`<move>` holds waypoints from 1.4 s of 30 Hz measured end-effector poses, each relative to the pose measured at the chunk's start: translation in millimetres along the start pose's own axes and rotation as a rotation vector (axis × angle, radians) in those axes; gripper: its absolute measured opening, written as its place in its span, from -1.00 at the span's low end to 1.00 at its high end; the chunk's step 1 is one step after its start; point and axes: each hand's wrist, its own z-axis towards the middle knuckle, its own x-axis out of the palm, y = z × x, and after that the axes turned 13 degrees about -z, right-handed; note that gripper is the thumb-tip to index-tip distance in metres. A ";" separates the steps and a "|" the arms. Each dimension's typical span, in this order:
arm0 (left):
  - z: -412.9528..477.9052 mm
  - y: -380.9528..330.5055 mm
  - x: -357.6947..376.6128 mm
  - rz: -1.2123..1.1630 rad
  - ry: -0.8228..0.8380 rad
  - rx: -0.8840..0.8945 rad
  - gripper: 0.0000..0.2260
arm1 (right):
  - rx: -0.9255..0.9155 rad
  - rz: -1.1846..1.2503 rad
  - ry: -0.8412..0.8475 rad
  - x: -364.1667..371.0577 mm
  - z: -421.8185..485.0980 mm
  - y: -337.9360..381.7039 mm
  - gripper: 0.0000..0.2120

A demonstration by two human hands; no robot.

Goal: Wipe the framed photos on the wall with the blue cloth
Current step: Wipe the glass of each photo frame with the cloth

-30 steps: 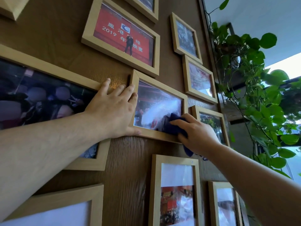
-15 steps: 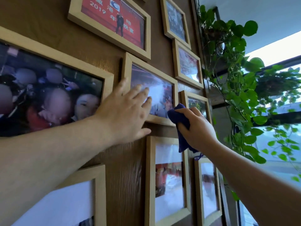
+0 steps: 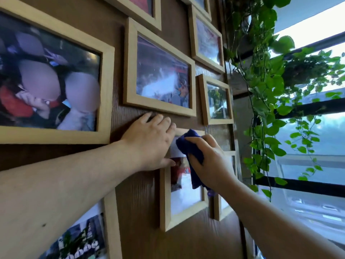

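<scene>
Several light wooden framed photos hang on a brown wood-grain wall. My right hand point(image 3: 209, 161) grips the crumpled blue cloth point(image 3: 190, 146) and presses it on the top of the upright lower frame point(image 3: 165, 202). My left hand point(image 3: 149, 141) lies flat with spread fingers on that frame's upper left corner and the wall beside it. Just above the hands hangs the landscape frame point(image 3: 130, 71). A big frame point(image 3: 106, 94) fills the left side. A small frame point(image 3: 203, 101) hangs right of the landscape one.
A trailing green plant point(image 3: 265, 90) hangs close to the right of the frames, in front of a window with dark bars point(image 3: 308, 186). Another frame point(image 3: 112, 225) sits at the lower left, and a narrow frame point(image 3: 217, 208) is partly hidden behind my right wrist.
Both hands have come down from the landscape frame to the upright frame below it. The cloth has left the landscape glass and now rests on the lower frame's top.
</scene>
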 end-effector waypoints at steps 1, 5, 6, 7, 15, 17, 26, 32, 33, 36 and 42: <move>1.4 -0.1 2.2 0.012 0.008 -0.020 -0.13 | -0.023 0.003 0.005 3.8 -1.2 3.9 -0.58; 6.3 -3.7 8.4 0.062 0.033 -0.083 -0.09 | -0.064 0.006 0.006 18.5 -1.4 11.0 -0.55; 6.8 -4.2 9.2 0.070 0.036 -0.093 -0.09 | -0.071 0.026 -0.004 21.8 -0.1 10.3 -0.55; 6.7 -4.6 9.8 0.074 0.039 -0.100 -0.10 | -0.083 0.034 -0.014 24.8 0.7 8.8 -0.55; 3.4 -7.3 12.8 0.122 0.043 -0.115 -0.10 | -0.093 -0.124 0.021 33.2 -1.8 -50.7 -0.61; 2.8 -7.2 12.9 0.123 0.046 -0.117 -0.10 | -0.045 -0.165 0.055 35.4 -2.9 -64.2 -0.61; 3.0 -4.6 13.2 0.166 0.056 -0.107 -0.11 | -0.148 0.028 0.111 28.9 -18.0 -18.4 -0.56; 4.2 -4.3 13.7 0.186 0.054 -0.095 -0.09 | -0.090 -0.190 0.177 32.2 -40.4 -49.7 -0.58; 4.3 -3.9 14.0 0.187 0.051 -0.096 -0.09 | -0.035 -0.208 0.190 32.6 -43.0 -56.2 -0.59; 3.7 -3.9 14.8 0.179 0.047 -0.102 -0.09 | -0.013 -0.174 0.199 34.0 -47.9 -53.4 -0.59; 3.0 -5.1 15.5 0.170 0.033 -0.102 -0.11 | -0.353 -0.059 0.199 28.0 -58.3 -12.8 -0.60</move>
